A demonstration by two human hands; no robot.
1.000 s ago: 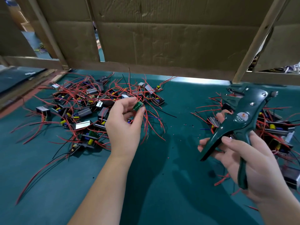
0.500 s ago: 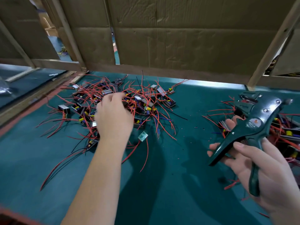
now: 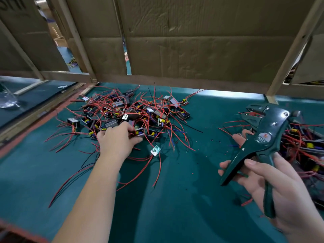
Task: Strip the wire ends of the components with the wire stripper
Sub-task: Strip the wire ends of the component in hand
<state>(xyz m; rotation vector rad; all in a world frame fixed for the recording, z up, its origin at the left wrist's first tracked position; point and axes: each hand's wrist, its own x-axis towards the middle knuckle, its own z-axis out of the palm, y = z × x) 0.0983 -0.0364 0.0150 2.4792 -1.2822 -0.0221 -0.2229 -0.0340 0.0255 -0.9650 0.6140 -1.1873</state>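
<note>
My left hand [image 3: 117,140] pinches a component [image 3: 139,133] between its fingers; lift slowly, clear of tangled wires [image 3: 176,136], toward the wire stripper [image 3: 263,137] my right hand [image 3: 278,185] clasps.

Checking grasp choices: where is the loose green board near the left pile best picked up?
Pinch the green board across its side edges, coming from above: it lies loose on the mat, and its red wires leave the near edge, trailing toward the person.

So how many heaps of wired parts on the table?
2: one heap at left, under the left hand; the other heap at the right edge behind the wire stripper, partly cut off.
</note>
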